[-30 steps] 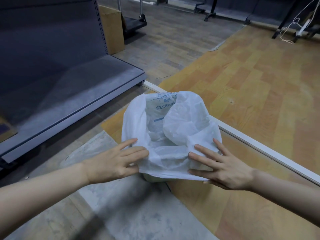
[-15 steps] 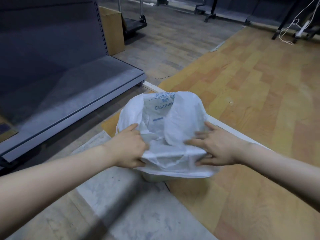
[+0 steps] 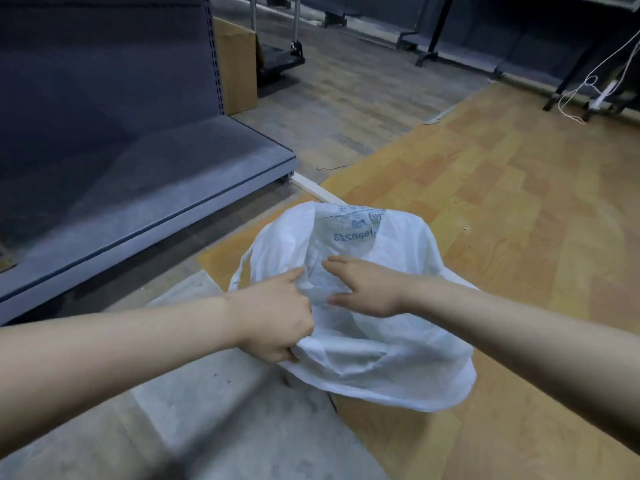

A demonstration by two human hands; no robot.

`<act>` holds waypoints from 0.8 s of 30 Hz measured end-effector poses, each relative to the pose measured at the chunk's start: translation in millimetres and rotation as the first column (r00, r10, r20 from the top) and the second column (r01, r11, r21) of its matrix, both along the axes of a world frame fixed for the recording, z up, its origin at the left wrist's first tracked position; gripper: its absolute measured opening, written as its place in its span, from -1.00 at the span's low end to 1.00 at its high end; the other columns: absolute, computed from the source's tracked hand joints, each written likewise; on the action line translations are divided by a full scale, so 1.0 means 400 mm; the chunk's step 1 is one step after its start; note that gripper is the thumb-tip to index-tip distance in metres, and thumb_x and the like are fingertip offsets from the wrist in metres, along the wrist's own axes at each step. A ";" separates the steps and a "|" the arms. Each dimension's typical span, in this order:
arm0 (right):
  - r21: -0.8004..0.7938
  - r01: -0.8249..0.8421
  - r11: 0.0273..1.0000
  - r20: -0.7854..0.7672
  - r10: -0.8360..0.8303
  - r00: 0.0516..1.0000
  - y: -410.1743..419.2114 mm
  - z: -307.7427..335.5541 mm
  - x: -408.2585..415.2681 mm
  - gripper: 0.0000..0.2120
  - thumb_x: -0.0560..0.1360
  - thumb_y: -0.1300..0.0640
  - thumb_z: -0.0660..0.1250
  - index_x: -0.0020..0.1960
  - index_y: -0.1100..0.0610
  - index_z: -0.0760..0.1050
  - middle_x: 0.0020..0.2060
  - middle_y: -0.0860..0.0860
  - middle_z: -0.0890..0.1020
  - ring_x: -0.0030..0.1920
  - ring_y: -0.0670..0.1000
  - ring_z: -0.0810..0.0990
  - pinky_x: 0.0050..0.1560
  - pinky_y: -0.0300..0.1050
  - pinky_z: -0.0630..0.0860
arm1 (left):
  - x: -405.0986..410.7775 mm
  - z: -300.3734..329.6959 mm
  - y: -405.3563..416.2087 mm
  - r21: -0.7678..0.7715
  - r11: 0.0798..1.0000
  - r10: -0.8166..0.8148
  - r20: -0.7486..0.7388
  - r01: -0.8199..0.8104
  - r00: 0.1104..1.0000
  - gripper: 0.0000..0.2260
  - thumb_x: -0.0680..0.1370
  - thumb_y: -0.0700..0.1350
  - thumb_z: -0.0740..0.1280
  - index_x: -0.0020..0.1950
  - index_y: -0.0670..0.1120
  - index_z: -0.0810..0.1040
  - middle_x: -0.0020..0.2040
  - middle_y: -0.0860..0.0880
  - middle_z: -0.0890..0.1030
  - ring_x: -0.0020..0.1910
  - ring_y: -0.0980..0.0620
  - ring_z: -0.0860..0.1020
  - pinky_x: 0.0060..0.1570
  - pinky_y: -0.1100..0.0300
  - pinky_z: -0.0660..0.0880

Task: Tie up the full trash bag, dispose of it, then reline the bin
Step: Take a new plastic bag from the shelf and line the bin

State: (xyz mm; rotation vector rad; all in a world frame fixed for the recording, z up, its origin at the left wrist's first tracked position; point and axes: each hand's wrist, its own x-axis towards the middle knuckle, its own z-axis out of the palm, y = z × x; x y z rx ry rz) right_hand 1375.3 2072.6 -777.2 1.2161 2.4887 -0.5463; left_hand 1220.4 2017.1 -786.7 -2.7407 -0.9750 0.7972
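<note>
Left hand [image 3: 277,323] grips the near rim of the thin white plastic bag [image 3: 408,358] over the floor-standing bin, right hand [image 3: 367,289] presses open-fingered inside; film looks light, limp, slippery, so bunch the rim.

The white bag [image 3: 408,358] shows mirrored blue digits, roughly "088223".
</note>
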 end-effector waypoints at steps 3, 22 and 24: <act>-0.010 0.182 0.983 0.456 -0.158 0.876 0.032 -0.112 -0.031 -0.09 0.42 -0.34 0.25 0.54 -0.10 -0.22 0.53 0.16 -0.23 0.51 0.32 -0.05 0.46 0.26 0.01 | -0.021 -0.007 0.000 0.003 0.999 -0.041 0.207 0.042 0.978 -0.55 0.50 0.25 0.17 -0.06 -0.11 0.58 -0.11 -0.12 0.62 -0.09 -0.17 0.57 0.31 -0.07 0.27; 0.411 -0.136 0.901 0.211 0.051 0.976 0.070 -0.428 0.064 -0.20 0.45 -0.45 -0.26 0.47 0.09 0.00 0.30 0.35 0.40 0.31 0.46 0.18 0.17 0.36 0.40 | -0.080 -0.063 0.100 0.148 0.982 -0.189 0.697 0.120 0.692 -0.41 0.29 0.38 0.16 -0.50 -0.15 0.53 -0.55 -0.06 0.45 -0.43 -0.05 0.36 0.03 -0.03 0.29; 0.427 -0.217 0.878 0.229 0.127 0.965 0.072 -0.436 0.069 -0.23 0.47 -0.42 -0.23 0.47 0.07 0.05 0.32 0.35 0.40 0.34 0.47 0.12 0.28 0.31 0.17 | -0.090 -0.071 0.100 0.115 0.984 -0.178 0.709 0.137 0.682 -0.47 0.24 0.34 0.31 -0.51 -0.15 0.52 -0.54 -0.06 0.45 -0.45 -0.03 0.32 0.01 -0.04 0.35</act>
